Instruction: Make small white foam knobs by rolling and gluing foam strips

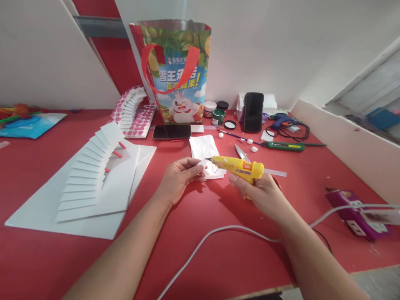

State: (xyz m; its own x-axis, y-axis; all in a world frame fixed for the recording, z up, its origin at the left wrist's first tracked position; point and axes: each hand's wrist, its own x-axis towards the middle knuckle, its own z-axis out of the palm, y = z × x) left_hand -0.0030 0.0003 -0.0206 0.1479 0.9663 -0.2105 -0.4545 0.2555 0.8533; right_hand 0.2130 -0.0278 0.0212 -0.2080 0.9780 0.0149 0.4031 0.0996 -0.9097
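Note:
Pinched in my left hand is a small white piece, which looks like paper, with a bit of red on it. My right hand grips a yellow hot glue gun by its handle. Its nozzle points left and meets or nearly meets the white piece; I cannot tell whether they touch. A clear glue stick sticks out of the gun's back end. Under and behind the fingers lie white sheets on the red table. Scissors lie behind the gun, partly hidden by it.
At left, a white fanned staircase model rests on white boards. A patterned bag, a phone, paint jars and an upright phone stand or lie behind. A white cord crosses the front; a purple box lies right.

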